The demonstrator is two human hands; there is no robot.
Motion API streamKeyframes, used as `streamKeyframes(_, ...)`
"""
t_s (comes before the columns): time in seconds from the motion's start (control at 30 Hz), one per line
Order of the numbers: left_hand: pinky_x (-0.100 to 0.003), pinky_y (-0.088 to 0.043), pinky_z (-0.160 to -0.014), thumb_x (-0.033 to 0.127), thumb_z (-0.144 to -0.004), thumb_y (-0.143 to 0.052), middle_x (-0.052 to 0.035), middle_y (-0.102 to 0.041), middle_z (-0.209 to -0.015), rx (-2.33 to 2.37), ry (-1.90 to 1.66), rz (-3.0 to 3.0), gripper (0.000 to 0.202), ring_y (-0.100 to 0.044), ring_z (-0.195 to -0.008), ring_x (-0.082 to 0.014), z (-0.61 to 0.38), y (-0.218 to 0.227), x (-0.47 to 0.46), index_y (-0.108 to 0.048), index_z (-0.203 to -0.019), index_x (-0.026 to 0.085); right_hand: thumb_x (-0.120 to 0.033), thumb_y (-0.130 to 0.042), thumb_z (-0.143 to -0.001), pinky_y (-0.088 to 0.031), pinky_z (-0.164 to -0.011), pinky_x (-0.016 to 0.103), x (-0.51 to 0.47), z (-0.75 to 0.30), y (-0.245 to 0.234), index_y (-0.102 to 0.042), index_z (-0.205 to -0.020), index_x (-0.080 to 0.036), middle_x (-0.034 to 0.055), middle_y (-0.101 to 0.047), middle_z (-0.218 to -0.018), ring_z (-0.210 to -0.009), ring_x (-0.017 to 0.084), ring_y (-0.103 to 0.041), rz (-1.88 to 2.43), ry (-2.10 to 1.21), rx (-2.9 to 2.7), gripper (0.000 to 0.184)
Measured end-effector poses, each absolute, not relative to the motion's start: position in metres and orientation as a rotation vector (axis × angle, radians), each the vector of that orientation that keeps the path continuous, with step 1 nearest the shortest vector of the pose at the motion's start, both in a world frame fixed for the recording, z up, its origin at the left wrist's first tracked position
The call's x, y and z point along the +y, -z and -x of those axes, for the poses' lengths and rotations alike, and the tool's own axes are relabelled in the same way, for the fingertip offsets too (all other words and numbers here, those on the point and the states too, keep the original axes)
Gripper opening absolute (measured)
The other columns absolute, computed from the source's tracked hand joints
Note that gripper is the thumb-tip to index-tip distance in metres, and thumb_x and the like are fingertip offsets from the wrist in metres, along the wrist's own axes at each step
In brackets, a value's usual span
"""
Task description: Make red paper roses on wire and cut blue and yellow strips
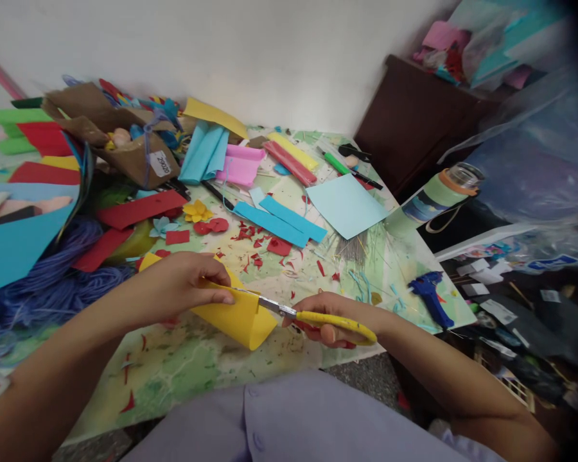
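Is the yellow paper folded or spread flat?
Folded: the yellow paper doubles over on itself, gripped in the left hand, with a rounded lower edge.

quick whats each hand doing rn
Left hand: closed, holding a curled sheet of yellow craft paper.
Right hand: closed, holding yellow-handled metal scissors.

1. The one camera is worn on the person's head, above the near edge of the table (192,378).
2. It faces forward and down, across the table toward the white wall (197,51) beyond its far side.
3. It is close to the table: the left hand (183,289) and right hand (332,321) appear large just over the near part, with the lavender shirt (289,417) along the bottom of the frame.
4. The wide view also takes in floor beside the table, and its upper right corner is dark and blurred.
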State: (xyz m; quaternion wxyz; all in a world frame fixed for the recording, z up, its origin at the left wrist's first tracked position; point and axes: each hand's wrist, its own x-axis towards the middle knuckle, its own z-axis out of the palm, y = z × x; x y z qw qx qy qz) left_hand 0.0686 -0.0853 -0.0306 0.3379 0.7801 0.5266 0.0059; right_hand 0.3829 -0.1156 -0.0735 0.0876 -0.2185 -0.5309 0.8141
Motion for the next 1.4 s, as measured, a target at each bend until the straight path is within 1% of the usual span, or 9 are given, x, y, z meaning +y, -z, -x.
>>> streamKeyframes(0.1,-0.028,-0.047,-0.075,0.056,-0.081,-0.058,-0.0038,-0.072,-0.093,1.344,-0.082,-2.105,0.037,-0.063,-0.084,-0.0196,-0.056,0.032,-0.084,-0.073,-0.094,0.025,-0.067,-0.07,-0.074,-0.029,-0.03,0.012,-0.115,-0.385,0.074,-0.058,-0.121,-0.015,-0.0085,-0.042,-0.071,-0.039,-0.001,-0.031,0.657,-2.413,-1.617,0.071)
streamKeyframes(0.27,-0.028,-0.044,-0.066,0.057,-0.084,-0.051,-0.0039,-0.07,-0.083,1.32,0.048,-2.096,0.04,-0.062,-0.076,-0.019,-0.054,0.033,-0.08,-0.075,-0.086,0.025,-0.069,-0.064,-0.079,-0.031,-0.032,0.013,-0.112,-0.388,0.071,-0.055,-0.123,-0.014,-0.0071,-0.044,-0.073,-0.041,0.0,-0.033,0.6,-2.413,-1.684,0.071)
streamKeyframes(0.37,-0.029,-0.044,-0.067,0.056,-0.083,-0.052,-0.0036,-0.07,-0.083,1.295,0.096,-2.097,0.039,-0.062,-0.075,-0.0189,-0.063,0.03,-0.078,-0.075,-0.085,0.025,-0.07,-0.059,-0.082,-0.033,-0.034,0.014,-0.111,-0.387,0.067,-0.055,-0.122,-0.013,-0.0058,-0.042,-0.075,-0.045,0.001,-0.034,0.587,-2.373,-1.737,0.07)
streamKeyframes(0.5,-0.027,-0.041,-0.065,0.048,-0.081,-0.055,-0.0036,-0.069,-0.081,1.262,0.139,-2.109,0.032,-0.061,-0.073,-0.0176,-0.078,0.024,-0.076,-0.075,-0.081,0.023,-0.073,-0.053,-0.084,-0.036,-0.038,0.015,-0.109,-0.386,0.067,-0.052,-0.125,-0.014,-0.0048,-0.041,-0.076,-0.05,0.003,-0.038,0.518,-2.36,-1.801,0.072)
streamKeyframes(0.63,-0.025,-0.04,-0.065,0.047,-0.08,-0.056,-0.003,-0.068,-0.078,1.251,0.149,-2.121,0.03,-0.06,-0.072,-0.0165,-0.087,0.019,-0.075,-0.073,-0.077,0.022,-0.073,-0.048,-0.087,-0.037,-0.04,0.015,-0.108,-0.385,0.07,-0.052,-0.122,-0.014,-0.0041,-0.042,-0.076,-0.05,0.004,-0.042,0.448,-2.341,-1.807,0.069)
streamKeyframes(0.83,-0.024,-0.037,-0.061,0.044,-0.08,-0.055,-0.0035,-0.068,-0.077,1.284,0.247,-2.118,0.03,-0.059,-0.07,-0.0152,-0.092,0.016,-0.073,-0.073,-0.077,0.02,-0.07,-0.058,-0.083,-0.033,-0.034,0.013,-0.113,-0.385,0.071,-0.057,-0.121,-0.015,-0.0063,-0.04,-0.074,-0.044,0.001,-0.039,0.551,-2.424,-1.629,0.067)
streamKeyframes(1.07,-0.025,-0.039,-0.065,0.044,-0.081,-0.055,-0.0039,-0.069,-0.081,1.29,0.219,-2.117,0.031,-0.061,-0.074,-0.017,-0.088,0.022,-0.072,-0.075,-0.081,0.021,-0.067,-0.075,-0.068,-0.028,-0.029,0.012,-0.114,-0.382,0.072,-0.061,-0.115,-0.013,-0.0106,-0.044,-0.062,-0.035,0.0,-0.035,0.808,-2.461,-1.488,0.073)
streamKeyframes(1.3,-0.027,-0.044,-0.077,0.054,-0.083,-0.054,-0.0044,-0.072,-0.098,1.295,0.086,-2.149,0.037,-0.063,-0.089,-0.0207,-0.063,0.024,-0.069,-0.074,-0.095,0.025,-0.071,-0.073,-0.067,-0.029,-0.029,0.013,-0.112,-0.386,0.071,-0.062,-0.1,-0.011,-0.01,-0.044,-0.064,-0.036,-0.001,-0.034,0.795,-2.421,-1.54,0.069)
streamKeyframes(1.4,-0.027,-0.045,-0.074,0.055,-0.085,-0.051,-0.0041,-0.072,-0.094,1.302,0.112,-2.159,0.038,-0.063,-0.086,-0.0205,-0.051,0.025,-0.067,-0.074,-0.094,0.025,-0.072,-0.071,-0.068,-0.027,-0.03,0.013,-0.112,-0.389,0.071,-0.061,-0.107,-0.011,-0.0095,-0.042,-0.067,-0.038,-0.001,-0.032,0.737,-2.403,-1.607,0.073)
